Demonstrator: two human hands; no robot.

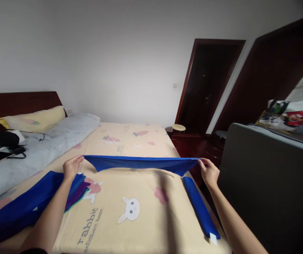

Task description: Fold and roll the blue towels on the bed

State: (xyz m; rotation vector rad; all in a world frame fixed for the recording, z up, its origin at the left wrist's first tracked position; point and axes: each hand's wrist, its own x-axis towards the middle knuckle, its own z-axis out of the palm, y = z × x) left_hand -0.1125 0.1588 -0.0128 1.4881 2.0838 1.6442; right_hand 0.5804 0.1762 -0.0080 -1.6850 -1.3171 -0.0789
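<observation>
A blue cloth (140, 162) is stretched level above the bed, its upper edge taut and its lower edge sagging. My left hand (72, 167) pinches its left corner, and my right hand (209, 171) pinches the right one. Under and beside my left forearm lies a pile of blue and purple cloths (26, 201), partly covered by that arm. A blue roll with a white tag (200, 208) rests along the bed's right side, near my right forearm. What kind of cloth I hold cannot be made out.
The bed (151, 225) has a cream sheet with rabbit prints. On its left are a grey quilt (74, 130), a yellow pillow (35, 118) and a phone (0, 156). A stool (178, 127) stands beyond; a dark grey panel (267, 187) rises at right.
</observation>
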